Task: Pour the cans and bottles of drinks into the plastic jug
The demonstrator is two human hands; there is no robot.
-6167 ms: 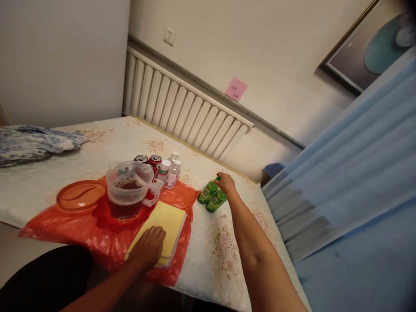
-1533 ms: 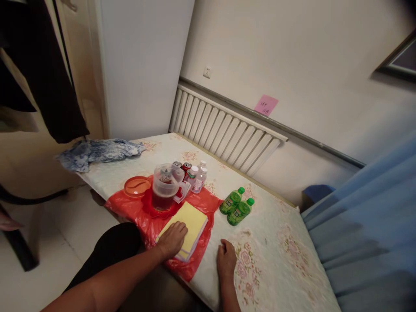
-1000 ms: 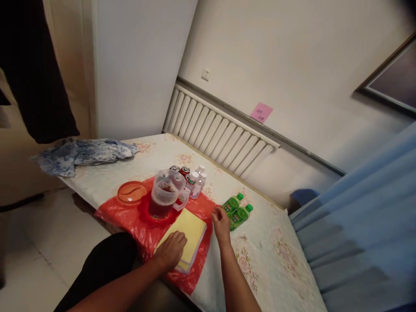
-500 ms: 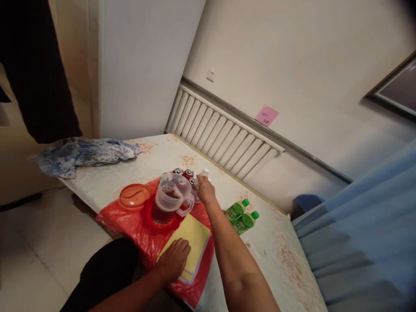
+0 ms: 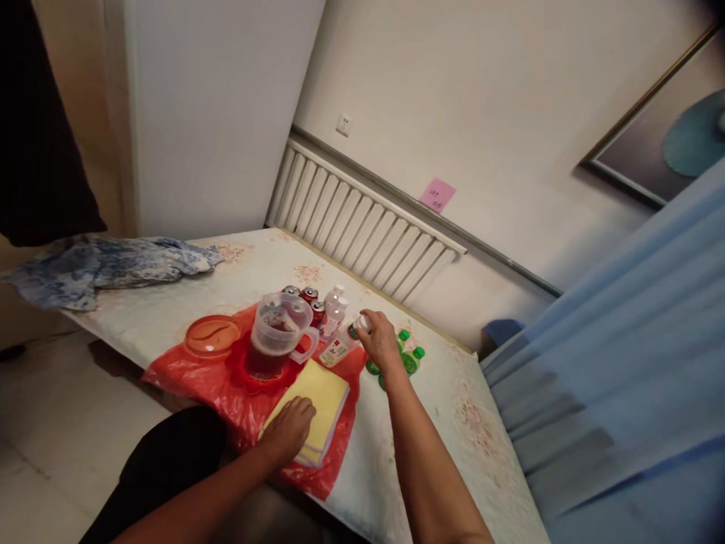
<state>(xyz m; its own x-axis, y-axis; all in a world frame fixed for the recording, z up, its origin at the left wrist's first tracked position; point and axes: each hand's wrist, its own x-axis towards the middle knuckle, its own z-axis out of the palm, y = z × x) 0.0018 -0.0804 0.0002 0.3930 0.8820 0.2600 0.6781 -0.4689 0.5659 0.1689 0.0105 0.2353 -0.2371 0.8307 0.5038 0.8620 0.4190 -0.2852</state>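
Observation:
My right hand [image 5: 379, 340] grips a clear plastic bottle [image 5: 335, 350] near its white cap. The bottle is tilted, its labelled body pointing down and left. My left hand [image 5: 291, 429] lies with fingers stretched on a yellow-topped pad or stack [image 5: 324, 391]; I cannot tell if it is paper or cloth. Left of the held bottle are other clear bottles [image 5: 333, 319] with white caps and several cans [image 5: 309, 295]. A clear plastic pitcher [image 5: 270, 344] with brown liquid stands in a red dish [image 5: 243, 378]. Beside it lies an orange lid [image 5: 212, 337].
A red plastic sheet [image 5: 192, 378] lies under these things on the floral-covered table [image 5: 453, 446]. Green-capped bottles [image 5: 408, 363] are right of my right hand, partly hidden. A blue-patterned cloth [image 5: 130, 264] is at far left, and a radiator [image 5: 362, 219] runs behind.
My right hand has moved right, away from the cans, bringing a clear bottle with it and tilting it. My left hand stays on the yellow stack. The view has shifted right.

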